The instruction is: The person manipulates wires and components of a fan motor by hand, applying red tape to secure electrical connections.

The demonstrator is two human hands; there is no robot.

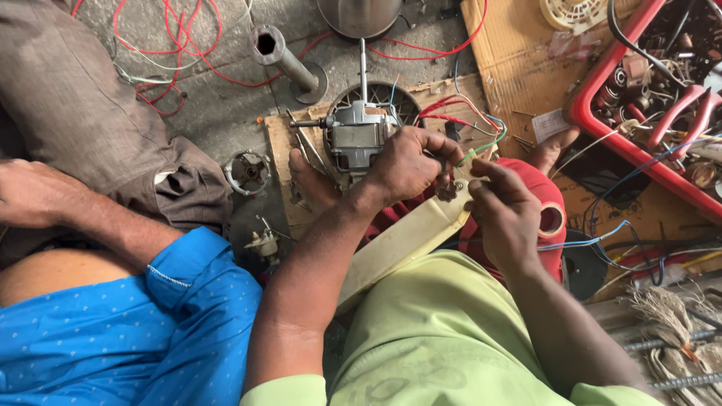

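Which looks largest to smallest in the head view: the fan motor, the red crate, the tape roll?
1. red crate, partly cut off by the frame edge
2. fan motor
3. tape roll, smallest even though nearer to the camera

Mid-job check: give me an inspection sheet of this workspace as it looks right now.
Surface: cardboard sheet on a concrete floor.
Job's things: fan motor with its shaft toward the top of the frame; wires at the fingers.
Clutter: metal tube, red crate of parts, red pliers, tape roll.
Grippers: left hand and right hand pinch the wires.
Cables: red wire loops on the floor.
Surroundings: another person's arm, blue sleeve.
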